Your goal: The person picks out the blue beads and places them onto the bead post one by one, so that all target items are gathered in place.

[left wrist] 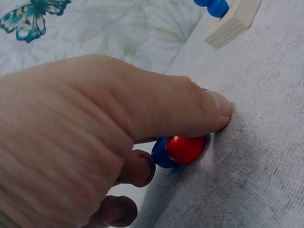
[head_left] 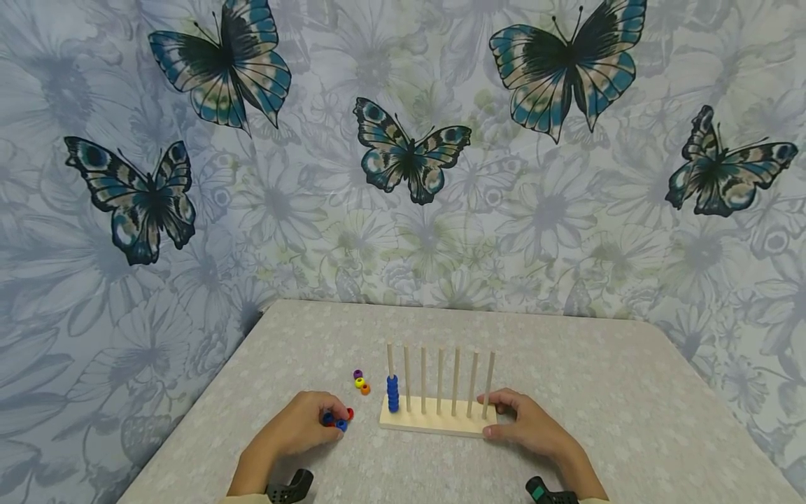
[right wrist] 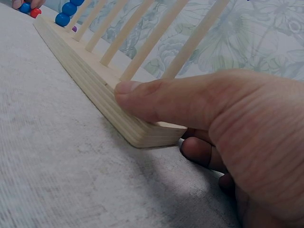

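My left hand (head_left: 305,425) is down on the tabletop, thumb and index finger curled about a blue bead (head_left: 341,425). Red beads (left wrist: 186,150) and other blue ones (left wrist: 162,156) cluster under the thumb, which partly hides them. To the right, a pale wooden peg stand (head_left: 434,422) rests on the table with a row of upright pegs. Blue beads (head_left: 393,394) are stacked on its leftmost peg; the other pegs are bare. My right hand (head_left: 525,423) grips the right end of its base, thumb (right wrist: 137,97) along the front upper edge and fingers behind.
Beyond the left hand, a purple bead (head_left: 357,374), a yellow bead (head_left: 359,383) and an orange bead (head_left: 365,389) lie close together. A pale patterned cloth covers the table (head_left: 567,364). The butterfly-print wall (head_left: 403,259) stands behind its far edge.
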Demonstrator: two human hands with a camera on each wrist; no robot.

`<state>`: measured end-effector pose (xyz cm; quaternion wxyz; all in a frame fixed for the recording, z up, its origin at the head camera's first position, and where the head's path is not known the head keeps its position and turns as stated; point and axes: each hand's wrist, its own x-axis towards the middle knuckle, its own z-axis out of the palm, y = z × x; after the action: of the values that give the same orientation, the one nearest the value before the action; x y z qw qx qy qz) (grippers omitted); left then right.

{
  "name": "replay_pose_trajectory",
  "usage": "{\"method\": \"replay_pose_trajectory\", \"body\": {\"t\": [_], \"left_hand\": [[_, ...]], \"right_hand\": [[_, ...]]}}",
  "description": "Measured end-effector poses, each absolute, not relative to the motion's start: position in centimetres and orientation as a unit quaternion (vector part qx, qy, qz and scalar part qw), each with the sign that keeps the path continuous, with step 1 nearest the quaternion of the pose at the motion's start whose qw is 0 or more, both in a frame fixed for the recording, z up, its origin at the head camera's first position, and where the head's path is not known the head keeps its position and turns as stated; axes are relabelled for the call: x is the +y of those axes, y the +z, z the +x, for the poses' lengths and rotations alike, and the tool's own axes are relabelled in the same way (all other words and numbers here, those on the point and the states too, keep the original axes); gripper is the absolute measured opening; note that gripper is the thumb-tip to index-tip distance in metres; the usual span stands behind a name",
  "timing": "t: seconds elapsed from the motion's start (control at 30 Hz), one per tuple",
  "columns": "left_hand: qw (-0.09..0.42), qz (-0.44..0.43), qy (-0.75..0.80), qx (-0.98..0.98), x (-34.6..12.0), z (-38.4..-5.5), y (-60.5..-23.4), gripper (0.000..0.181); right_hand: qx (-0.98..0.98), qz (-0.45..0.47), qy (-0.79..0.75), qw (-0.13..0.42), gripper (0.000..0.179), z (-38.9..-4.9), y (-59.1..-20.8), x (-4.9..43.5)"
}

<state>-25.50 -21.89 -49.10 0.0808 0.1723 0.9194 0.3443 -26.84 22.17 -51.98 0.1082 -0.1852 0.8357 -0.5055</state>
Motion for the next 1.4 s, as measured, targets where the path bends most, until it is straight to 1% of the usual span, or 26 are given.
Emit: {"method": "replay_pose_trajectory", "body": {"t": [0.4,0.7,0.9,1.1,1.27,1.4], "left_hand": [[0.077,0.171,0.352,0.917,-21.9,-25.6,-49.0,0.019],[0.06,0.139,0.346,0.926,-21.6,-25.4,-48.7,0.017],[0.018,0.126,0.333,0.934,-21.4,-25.5,-48.4,0.016],[-0.022,0.099,0.339,0.935,-21.0,-25.4,-48.1,0.021],[-0.056,0.094,0.342,0.933,-20.9,-25.5,-48.0,0.022],[-0.106,0.111,0.342,0.927,-21.2,-25.5,-47.7,0.023]], "right_hand": [[0.834,-0.196,-0.506,0.105,0.049,-26.8,-52.1,22.2],[0.84,-0.18,-0.502,0.103,0.05,-26.8,-52.0,22.1],[0.844,-0.172,-0.497,0.102,0.05,-26.9,-51.9,22.0],[0.845,-0.176,-0.494,0.102,0.051,-26.9,-52.0,22.1],[0.847,-0.181,-0.49,0.099,0.051,-27.0,-52.0,22.2],[0.848,-0.183,-0.488,0.099,0.052,-27.2,-51.9,22.2]]}}
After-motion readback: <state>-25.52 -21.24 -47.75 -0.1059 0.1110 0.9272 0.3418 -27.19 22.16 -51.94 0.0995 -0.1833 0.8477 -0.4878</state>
